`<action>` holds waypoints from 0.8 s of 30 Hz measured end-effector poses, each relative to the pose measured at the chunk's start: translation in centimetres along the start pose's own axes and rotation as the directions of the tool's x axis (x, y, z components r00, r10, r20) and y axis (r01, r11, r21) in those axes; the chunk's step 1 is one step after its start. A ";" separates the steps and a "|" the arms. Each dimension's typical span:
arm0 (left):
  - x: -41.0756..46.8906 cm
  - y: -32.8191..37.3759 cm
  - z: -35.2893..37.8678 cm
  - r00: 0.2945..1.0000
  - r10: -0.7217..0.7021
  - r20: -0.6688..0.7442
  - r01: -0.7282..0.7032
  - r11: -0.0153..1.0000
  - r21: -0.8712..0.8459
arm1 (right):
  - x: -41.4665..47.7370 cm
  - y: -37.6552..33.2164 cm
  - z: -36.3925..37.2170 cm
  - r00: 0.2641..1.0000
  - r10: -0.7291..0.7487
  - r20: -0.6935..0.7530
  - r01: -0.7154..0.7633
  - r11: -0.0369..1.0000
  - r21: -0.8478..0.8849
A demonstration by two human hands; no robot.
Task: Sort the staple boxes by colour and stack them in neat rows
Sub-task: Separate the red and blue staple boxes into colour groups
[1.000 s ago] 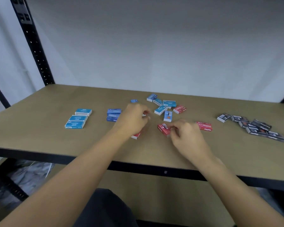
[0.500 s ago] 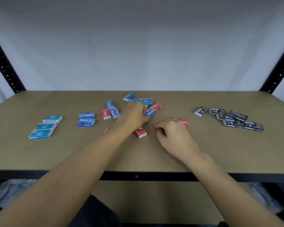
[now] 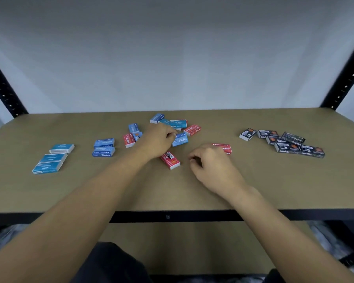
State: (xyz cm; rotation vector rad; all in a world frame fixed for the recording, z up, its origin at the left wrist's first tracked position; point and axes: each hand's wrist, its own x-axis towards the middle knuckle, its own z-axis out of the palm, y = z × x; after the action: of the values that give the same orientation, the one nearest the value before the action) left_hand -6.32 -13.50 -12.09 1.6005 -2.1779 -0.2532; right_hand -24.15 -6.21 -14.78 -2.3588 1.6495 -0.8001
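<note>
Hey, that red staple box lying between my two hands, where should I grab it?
Pinch the red staple box across its two long sides, coming straight down from above. It lies flat and slanted, with bare table along both sides; its far end sits close to the left hand.

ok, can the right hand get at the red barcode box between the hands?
Likely yes: the red barcode box lies just beside the right hand, bare table between them, nothing on top.
</note>
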 end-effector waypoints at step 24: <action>-0.1 -0.6 0.4 0.999 0.045 0.025 -0.044 0.999 -0.008 | -0.1 0.1 -0.3 0.995 -0.089 -0.051 0.090 0.996 0.021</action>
State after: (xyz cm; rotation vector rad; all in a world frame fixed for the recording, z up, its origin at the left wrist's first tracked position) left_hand -5.96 -13.68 -12.72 1.5512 -2.2266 -0.2691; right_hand -24.39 -6.14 -14.61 -2.4310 1.5529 -0.8972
